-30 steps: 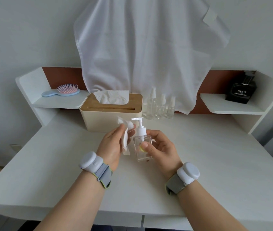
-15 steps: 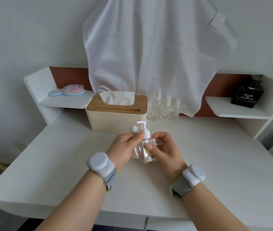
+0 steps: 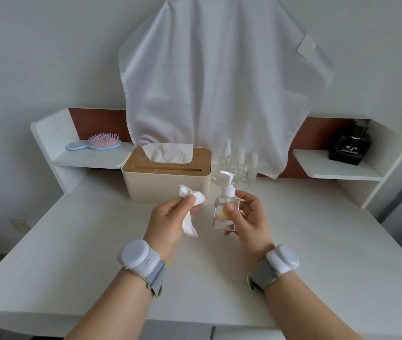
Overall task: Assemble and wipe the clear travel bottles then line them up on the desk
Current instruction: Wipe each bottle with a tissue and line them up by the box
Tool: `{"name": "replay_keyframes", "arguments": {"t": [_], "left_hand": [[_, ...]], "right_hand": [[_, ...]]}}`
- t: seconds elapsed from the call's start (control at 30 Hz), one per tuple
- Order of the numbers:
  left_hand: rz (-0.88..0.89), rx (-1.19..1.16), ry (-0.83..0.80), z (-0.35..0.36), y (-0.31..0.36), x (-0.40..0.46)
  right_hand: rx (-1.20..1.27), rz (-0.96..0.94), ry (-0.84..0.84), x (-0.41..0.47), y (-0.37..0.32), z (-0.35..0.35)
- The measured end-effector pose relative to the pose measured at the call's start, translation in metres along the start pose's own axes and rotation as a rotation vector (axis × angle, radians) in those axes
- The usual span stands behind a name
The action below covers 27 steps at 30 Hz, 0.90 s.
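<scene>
Above the white desk (image 3: 317, 241), my left hand (image 3: 168, 219) pinches a crumpled tissue (image 3: 190, 209), soft and limp, held just apart from the bottle. To its right, my right hand (image 3: 246, 219) grips a clear pump bottle (image 3: 222, 207) upright by its flat sides, thumb across the front. It looks light, rigid and slick, so the squared body seems safer than the pump. Three finished spray bottles (image 3: 239, 163) stand behind.

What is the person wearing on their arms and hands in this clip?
Both forearms are bare, no sleeves or gloves. The left hand and right hand each have a round white pod on a grey wrist strap with yellow-green edging.
</scene>
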State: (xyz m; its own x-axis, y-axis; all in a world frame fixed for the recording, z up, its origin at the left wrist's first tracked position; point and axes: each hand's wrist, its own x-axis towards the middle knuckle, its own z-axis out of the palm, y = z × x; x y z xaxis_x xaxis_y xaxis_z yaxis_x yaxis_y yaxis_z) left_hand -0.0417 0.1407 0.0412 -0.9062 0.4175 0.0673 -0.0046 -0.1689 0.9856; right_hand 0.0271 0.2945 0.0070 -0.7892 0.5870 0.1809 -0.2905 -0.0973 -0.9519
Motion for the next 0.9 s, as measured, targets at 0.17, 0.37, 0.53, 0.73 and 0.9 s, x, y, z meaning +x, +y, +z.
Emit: {"name": "replay_keyframes", "arguments": {"t": [0.17,0.37,0.53,0.73,0.9], "left_hand": [[-0.057,-0.074,0.051,-0.001,-0.008,0.000],[-0.102,-0.158,0.042,-0.001,-0.020,0.006],[-0.096,-0.039,0.005,-0.004,-0.032,0.011],[-0.091,-0.016,-0.010,-0.004,-0.040,0.012],[-0.091,-0.018,-0.007,-0.003,-0.040,0.013]], "right_hand": [[-0.019,-0.069,0.126,0.020,-0.022,-0.023],[-0.137,-0.072,0.237,0.063,-0.035,-0.067],[-0.317,-0.050,0.264,0.096,-0.030,-0.093],[-0.528,-0.028,0.206,0.119,-0.023,-0.104],[-0.575,-0.005,0.177,0.129,-0.017,-0.104]]}}
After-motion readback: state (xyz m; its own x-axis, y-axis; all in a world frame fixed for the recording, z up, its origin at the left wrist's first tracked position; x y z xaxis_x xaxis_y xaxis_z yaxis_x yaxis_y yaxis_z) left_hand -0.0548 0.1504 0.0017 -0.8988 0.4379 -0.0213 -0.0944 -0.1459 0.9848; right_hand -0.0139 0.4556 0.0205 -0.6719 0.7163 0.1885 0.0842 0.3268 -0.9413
